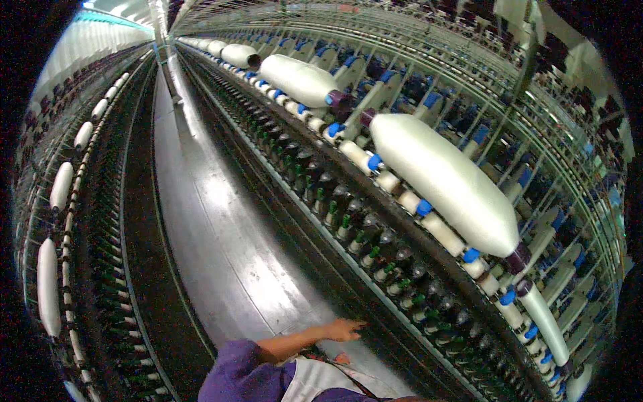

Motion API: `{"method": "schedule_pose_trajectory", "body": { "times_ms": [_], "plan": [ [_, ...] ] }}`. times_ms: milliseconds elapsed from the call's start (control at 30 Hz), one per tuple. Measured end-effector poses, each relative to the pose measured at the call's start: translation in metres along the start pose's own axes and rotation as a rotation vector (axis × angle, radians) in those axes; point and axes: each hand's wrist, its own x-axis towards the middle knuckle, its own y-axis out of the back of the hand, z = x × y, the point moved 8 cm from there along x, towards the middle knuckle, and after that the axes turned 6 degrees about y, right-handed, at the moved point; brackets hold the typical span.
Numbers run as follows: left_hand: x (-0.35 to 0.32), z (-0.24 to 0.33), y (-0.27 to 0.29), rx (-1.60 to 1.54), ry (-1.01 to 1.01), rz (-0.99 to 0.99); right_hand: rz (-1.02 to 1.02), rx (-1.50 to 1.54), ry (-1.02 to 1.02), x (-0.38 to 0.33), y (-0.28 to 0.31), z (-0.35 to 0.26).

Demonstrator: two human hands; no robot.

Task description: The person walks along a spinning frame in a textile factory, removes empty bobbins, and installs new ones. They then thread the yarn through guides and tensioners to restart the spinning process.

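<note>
Left frame: the spinning frame on the left [74,221] runs from near to far, white roving bobbins [48,287] hung along it, well apart from the person.
Aisle: shiny grey floor [201,201] between the two machines, catching the lamp glare.
Person: purple sleeve [234,375] low in the view, one bare forearm stretching right toward the machine.
Hand in view: this hand [345,329] is flat and open, fingers [360,324] spread and pointing right, nothing gripped; it hovers just short of the lower rail of the right frame [375,315]. Left or right, I cannot tell from this angle.
Other hand: out of the picture.
Nearest things: the row of small spindle bobbins with green tips [365,258], upright in a close rank along the right frame, near the fingertips but not touched.
How they'd handle: my read is light, stiff tubes with soft wound yarn; thread is fine and snaps easily. Best taken by the bare tip or pinched round the body, lifted straight up.
Above: white cops with blue ends [408,201], then the big fat roving package [445,181], bulky, soft-surfaced, likely wanting both hands at its ends.
</note>
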Motion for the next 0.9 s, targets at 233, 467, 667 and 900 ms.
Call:
{"method": "schedule_pose_trajectory", "body": {
  "times_ms": [233,467,667,900],
  "plan": [
    [-0.101,-0.051,0.047,-0.219,0.168,-0.023,-0.084,-0.262,0.223,0.063,0.035,-0.119],
    [-0.277,-0.153,0.213,-0.004,0.473,0.222,0.310,-0.301,0.813,0.127,0.061,-0.514],
    [-0.329,-0.198,0.364,-0.043,0.321,0.306,-0.009,-0.345,1.108,0.145,0.003,-0.733],
    [-0.318,-0.202,0.644,0.208,0.021,0.479,0.182,0.130,1.307,0.221,0.125,-0.947]
  ]
}}
